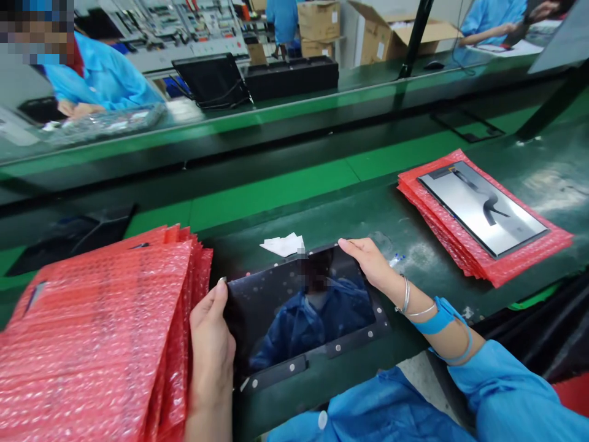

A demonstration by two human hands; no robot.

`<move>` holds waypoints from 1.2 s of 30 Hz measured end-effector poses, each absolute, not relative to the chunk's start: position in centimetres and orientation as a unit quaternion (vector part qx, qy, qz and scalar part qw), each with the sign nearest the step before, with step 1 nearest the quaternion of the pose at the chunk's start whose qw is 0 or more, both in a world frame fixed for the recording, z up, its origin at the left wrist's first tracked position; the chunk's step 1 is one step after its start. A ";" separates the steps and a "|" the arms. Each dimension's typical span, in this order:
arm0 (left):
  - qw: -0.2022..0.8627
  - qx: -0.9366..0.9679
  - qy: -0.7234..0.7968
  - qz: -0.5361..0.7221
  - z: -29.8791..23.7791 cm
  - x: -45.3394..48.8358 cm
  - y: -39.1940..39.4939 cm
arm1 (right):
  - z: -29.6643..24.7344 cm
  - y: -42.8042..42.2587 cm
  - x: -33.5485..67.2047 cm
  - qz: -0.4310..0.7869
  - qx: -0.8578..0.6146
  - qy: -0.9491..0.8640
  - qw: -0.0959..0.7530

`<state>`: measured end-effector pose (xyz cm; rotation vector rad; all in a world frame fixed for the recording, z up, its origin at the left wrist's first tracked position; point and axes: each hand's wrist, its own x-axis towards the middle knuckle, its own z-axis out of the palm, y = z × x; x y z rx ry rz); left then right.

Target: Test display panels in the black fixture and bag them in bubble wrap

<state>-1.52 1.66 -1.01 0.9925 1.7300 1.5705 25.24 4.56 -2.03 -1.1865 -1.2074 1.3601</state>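
A dark glossy display panel point(285, 313) lies between my hands, its face mirroring a blue-clothed figure. My left hand point(214, 331) grips its left edge, thumb on top. At its upper right corner my right hand point(368, 261) holds on with the thumb along the edge; the other fingers are hidden beneath. Black strips with silvery round dots point(338, 348) show along the panel's near and right sides. Close by my left hand rises a tall stack of red bubble-wrap bags point(101, 325). White paper scraps point(284, 245) lie just beyond the panel.
To the right, a silver-backed panel point(483, 205) rests on red bubble bags point(494, 270). A black frame point(467, 126) lies on the green bench point(331, 221). Across the raised shelf stand a black box point(292, 77) and a dark monitor point(209, 80). Co-workers in blue sit beyond.
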 end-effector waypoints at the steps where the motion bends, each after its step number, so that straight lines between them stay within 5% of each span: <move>1: 0.302 0.346 0.647 0.608 -1.1 -1.6 1.8 | -1.8 4.6 25.3 0.551 -0.481 -0.494 0.470; 11: 0.304 0.163 0.581 0.737 -0.1 -0.4 2.0 | 0.7 3.4 28.3 0.644 -0.415 -0.553 0.327; 25: 0.614 0.335 0.514 0.497 0.8 1.7 -0.1 | 0.0 4.9 30.4 0.597 -0.456 -0.426 0.504; 36: 0.577 0.315 0.478 0.583 1.1 1.6 0.5 | 3.4 12.9 26.1 0.562 -0.487 -0.401 0.534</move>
